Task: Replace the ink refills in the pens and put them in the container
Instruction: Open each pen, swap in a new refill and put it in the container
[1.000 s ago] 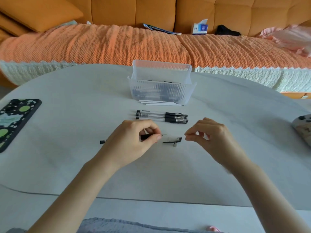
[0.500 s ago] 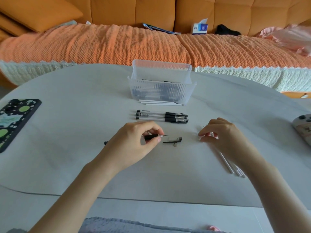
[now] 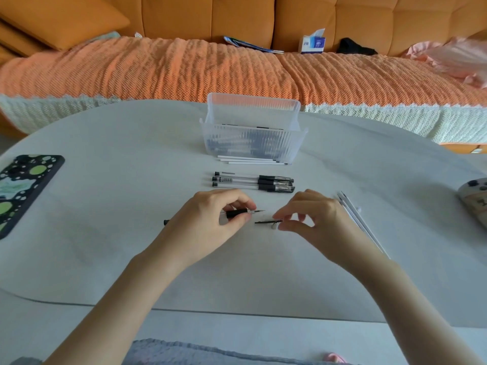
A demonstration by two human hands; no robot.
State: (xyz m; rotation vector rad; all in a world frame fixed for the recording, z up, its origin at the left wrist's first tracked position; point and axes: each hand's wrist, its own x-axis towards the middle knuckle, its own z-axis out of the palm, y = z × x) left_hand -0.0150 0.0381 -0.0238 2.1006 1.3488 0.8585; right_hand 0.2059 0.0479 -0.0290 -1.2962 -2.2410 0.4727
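Left hand [image 3: 210,219] gripping a pen [image 3: 237,213] near the desk [image 3: 131,246] centre, tip pointing right. Right hand [image 3: 313,219] pinching at the pen cap [image 3: 267,221] beside it. Three pens [image 3: 253,181] and a clear container [image 3: 253,130] toward the far edge. White refills [image 3: 361,222] toward the right edge.

A home living room. An orange tufted sofa [image 3: 237,17] runs along the far side, draped with an orange knitted throw [image 3: 184,67] edged in white. A cushion [image 3: 60,19] sits at its left end, and a tissue box [image 3: 313,43] and pink cloth [image 3: 453,59] lie on the seat. A phone [image 3: 23,191] in a patterned case rests near the left edge of the pale rounded desk [image 3: 105,246].
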